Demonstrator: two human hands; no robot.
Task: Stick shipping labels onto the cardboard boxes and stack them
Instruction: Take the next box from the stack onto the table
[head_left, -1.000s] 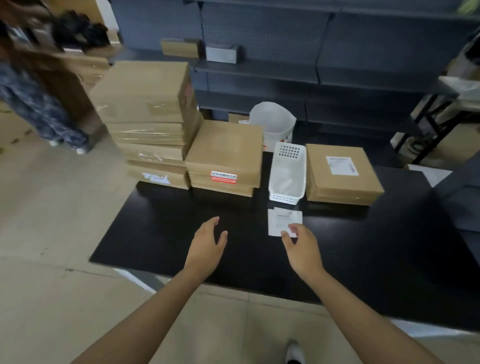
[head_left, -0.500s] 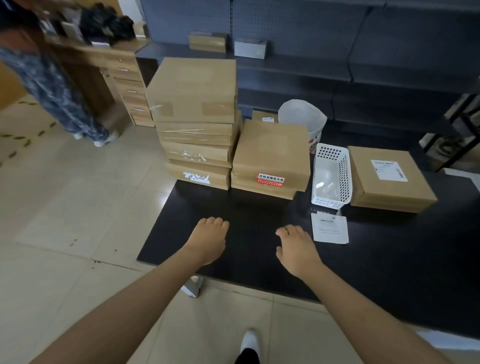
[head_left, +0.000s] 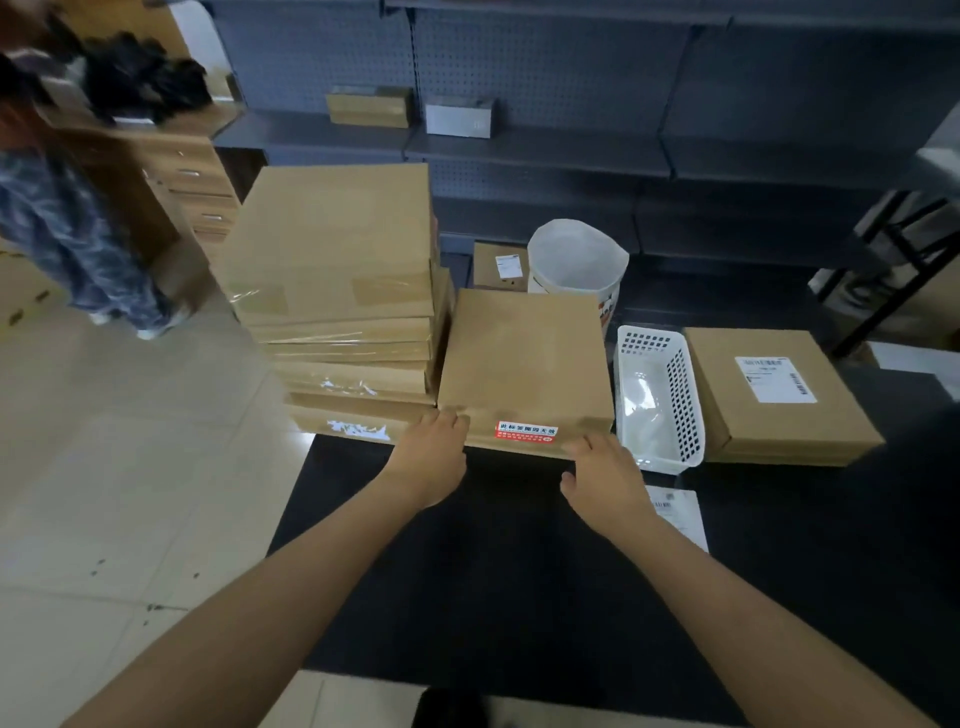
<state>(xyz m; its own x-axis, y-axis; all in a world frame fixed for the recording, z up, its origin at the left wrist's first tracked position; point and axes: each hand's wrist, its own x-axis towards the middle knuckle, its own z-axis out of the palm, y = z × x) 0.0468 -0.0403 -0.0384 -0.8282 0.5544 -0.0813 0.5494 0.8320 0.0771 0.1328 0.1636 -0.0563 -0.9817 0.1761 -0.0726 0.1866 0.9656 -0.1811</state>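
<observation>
Matt cardboard box (head_left: 524, 358), plastic basket (head_left: 685, 410)

Both arms outstretched, left hand (head_left: 434, 457) and right hand (head_left: 605, 475) palms-down, fingers (head_left: 457, 422) curled forward.

Both hands (head_left: 511, 465) now forward, seemingly gripping the short stack's top box (head_left: 524, 358).
</observation>
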